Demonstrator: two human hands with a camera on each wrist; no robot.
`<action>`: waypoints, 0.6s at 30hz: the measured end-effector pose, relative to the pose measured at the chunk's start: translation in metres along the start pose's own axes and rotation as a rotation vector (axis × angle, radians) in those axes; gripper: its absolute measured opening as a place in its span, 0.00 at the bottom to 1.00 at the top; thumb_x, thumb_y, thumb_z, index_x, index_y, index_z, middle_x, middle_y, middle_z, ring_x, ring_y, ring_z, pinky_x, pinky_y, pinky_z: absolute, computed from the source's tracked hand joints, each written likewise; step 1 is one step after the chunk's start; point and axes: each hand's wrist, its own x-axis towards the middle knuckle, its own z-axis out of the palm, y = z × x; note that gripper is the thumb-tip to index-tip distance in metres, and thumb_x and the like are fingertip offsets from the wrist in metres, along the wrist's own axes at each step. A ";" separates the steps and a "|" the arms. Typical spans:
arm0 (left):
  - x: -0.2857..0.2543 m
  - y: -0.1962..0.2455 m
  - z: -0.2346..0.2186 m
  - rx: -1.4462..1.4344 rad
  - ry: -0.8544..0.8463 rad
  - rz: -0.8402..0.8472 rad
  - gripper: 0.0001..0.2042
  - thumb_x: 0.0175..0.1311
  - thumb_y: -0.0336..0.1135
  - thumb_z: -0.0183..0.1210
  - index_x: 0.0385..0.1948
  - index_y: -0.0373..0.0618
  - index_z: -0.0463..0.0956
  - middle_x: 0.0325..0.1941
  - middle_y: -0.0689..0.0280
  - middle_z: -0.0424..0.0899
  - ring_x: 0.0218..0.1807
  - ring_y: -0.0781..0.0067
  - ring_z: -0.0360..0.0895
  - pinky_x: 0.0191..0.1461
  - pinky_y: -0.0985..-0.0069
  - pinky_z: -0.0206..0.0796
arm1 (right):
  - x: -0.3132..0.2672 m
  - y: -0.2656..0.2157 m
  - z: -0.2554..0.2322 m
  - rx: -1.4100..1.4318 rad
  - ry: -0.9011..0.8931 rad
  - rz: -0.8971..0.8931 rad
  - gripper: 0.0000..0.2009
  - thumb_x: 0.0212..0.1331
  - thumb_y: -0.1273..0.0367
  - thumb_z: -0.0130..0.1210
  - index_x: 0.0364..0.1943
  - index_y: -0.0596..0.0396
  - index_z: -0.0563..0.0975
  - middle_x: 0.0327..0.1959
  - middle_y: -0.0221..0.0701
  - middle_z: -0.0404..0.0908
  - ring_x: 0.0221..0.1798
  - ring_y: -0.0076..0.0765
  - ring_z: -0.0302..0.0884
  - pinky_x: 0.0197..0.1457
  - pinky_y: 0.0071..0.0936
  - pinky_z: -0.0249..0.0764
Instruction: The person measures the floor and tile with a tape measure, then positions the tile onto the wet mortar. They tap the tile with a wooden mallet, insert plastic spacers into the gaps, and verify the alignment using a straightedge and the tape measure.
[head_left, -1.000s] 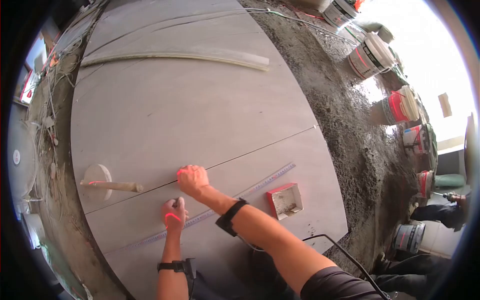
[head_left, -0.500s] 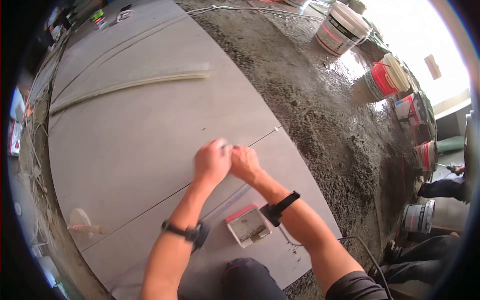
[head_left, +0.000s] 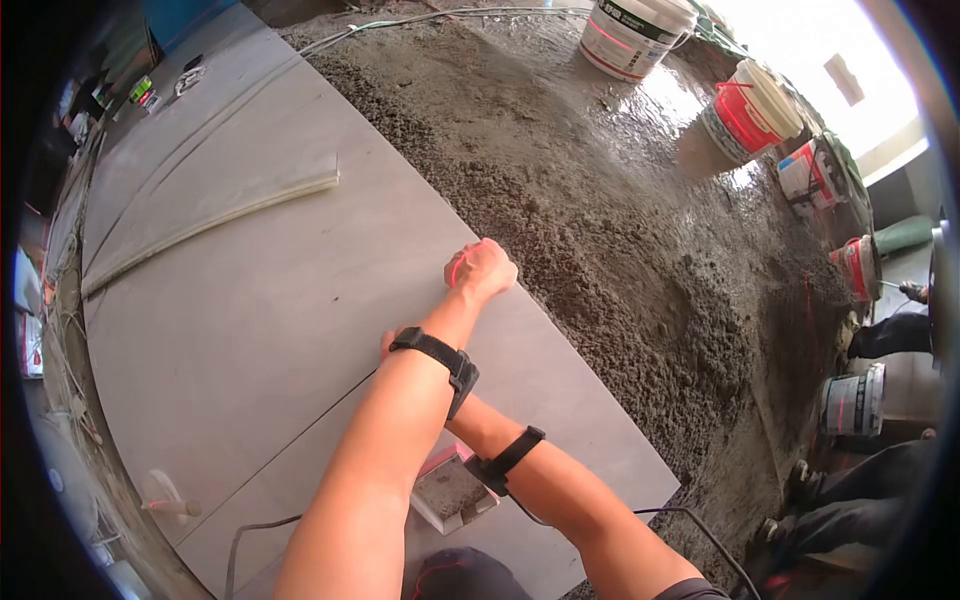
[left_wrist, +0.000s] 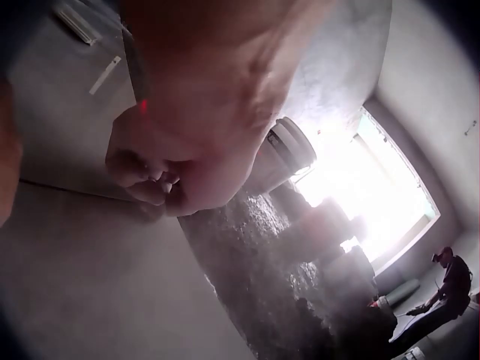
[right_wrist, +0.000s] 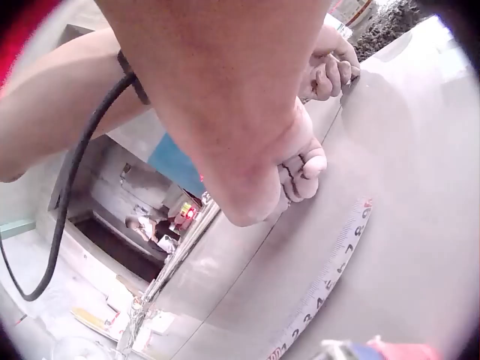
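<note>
My left hand (head_left: 482, 268) is at the right edge of the large grey tiles (head_left: 270, 290), fingers curled at the end of the dark joint line. In the left wrist view its fingertips pinch a small white piece (left_wrist: 171, 182). Behind it my right hand (head_left: 388, 345) is lower on the joint, mostly hidden by the left forearm. The right wrist view shows its curled fingers (right_wrist: 309, 171) down at the joint; I cannot tell whether they hold anything. A printed measuring tape (right_wrist: 330, 274) lies near that hand. Below the crossed forearms sits a red and white open box (head_left: 455, 490).
A pale long strip (head_left: 215, 232) lies across the tiles. A round pale disc with a stick handle (head_left: 165, 495) is at the lower left. Rough wet mortar (head_left: 600, 270) borders the tiles, with several buckets (head_left: 640, 35) beyond. A black cable (head_left: 690, 512) trails beside my right arm.
The head view has swung right. Both hands worked along the joint; they came together, then my left hand crossed over the right forearm to the tile edge.
</note>
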 end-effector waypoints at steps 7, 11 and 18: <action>-0.023 -0.019 -0.078 -0.754 0.002 0.158 0.13 0.65 0.40 0.56 0.21 0.45 0.77 0.17 0.69 0.76 0.17 0.79 0.69 0.19 0.76 0.59 | 0.007 -0.018 -0.044 -0.832 0.010 -0.060 0.10 0.63 0.67 0.52 0.46 0.51 0.79 0.40 0.37 0.85 0.41 0.42 0.85 0.44 0.38 0.81; -0.100 -0.112 -0.146 -0.938 0.123 0.203 0.14 0.67 0.38 0.54 0.18 0.50 0.72 0.16 0.75 0.68 0.17 0.84 0.62 0.21 0.80 0.50 | 0.028 0.006 -0.160 -1.269 -0.031 0.083 0.08 0.61 0.69 0.54 0.41 0.54 0.80 0.35 0.37 0.87 0.37 0.45 0.88 0.38 0.39 0.84; -0.294 -0.298 -0.109 -0.899 0.344 -0.294 0.14 0.60 0.35 0.53 0.13 0.47 0.68 0.13 0.70 0.68 0.16 0.79 0.64 0.20 0.78 0.53 | 0.017 -0.051 -0.301 -0.988 0.453 0.046 0.06 0.57 0.72 0.55 0.32 0.57 0.83 0.31 0.43 0.87 0.31 0.39 0.86 0.38 0.38 0.83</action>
